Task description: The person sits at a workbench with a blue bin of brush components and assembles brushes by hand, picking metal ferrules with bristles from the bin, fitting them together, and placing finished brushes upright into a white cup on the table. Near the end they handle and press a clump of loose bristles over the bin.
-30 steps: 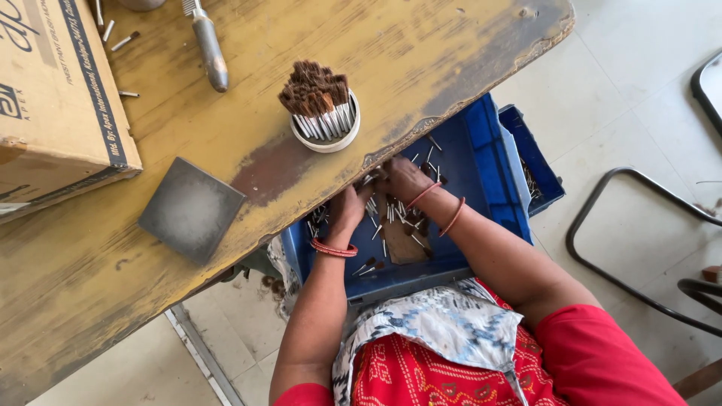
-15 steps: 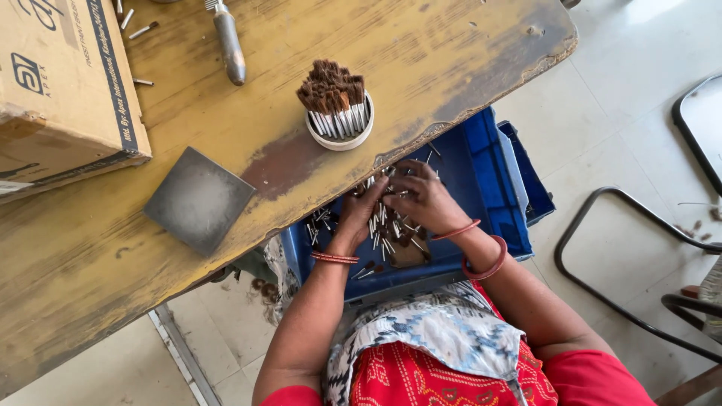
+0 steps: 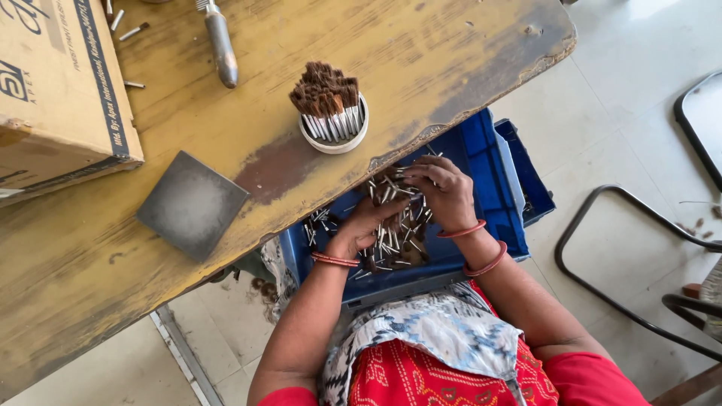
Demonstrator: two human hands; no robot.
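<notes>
Head view, looking down. Both hands are working inside a blue plastic crate [image 3: 492, 199] that is sitting on the person's lap, partly tucked under the edge of a worn yellow wooden table [image 3: 451, 68]. The crate is holding a loose heap of small brushes [image 3: 391, 233] with silvery metal stems and dark brown tips.

The right hand [image 3: 444, 192], at about 1 o'clock from the heap's middle, is lying palm down on the pile; its fingers are curling closed around a small bunch of the brushes, whose stems are sticking out past the knuckles. Two red bangles are circling this wrist.

The left hand [image 3: 365, 229], at about 9 o'clock from the heap, is pressing into the pile with fingers bent and partly spread among the stems; whether it is actually gripping any cannot be told. A red bangle is sitting on this wrist too.

On the table, at 12 o'clock from the hands, a white round cup [image 3: 335, 139] is standing upright, packed with brushes set tips upward. At 9 o'clock from the cup, a grey square plate [image 3: 192, 203] is lying flat. A cardboard box [image 3: 56, 90] is occupying the table's 10 o'clock corner, and a metal-handled tool [image 3: 220, 45] is lying at 11 o'clock. A black tubular chair frame [image 3: 602, 248] is standing on the pale floor at 3 o'clock.
</notes>
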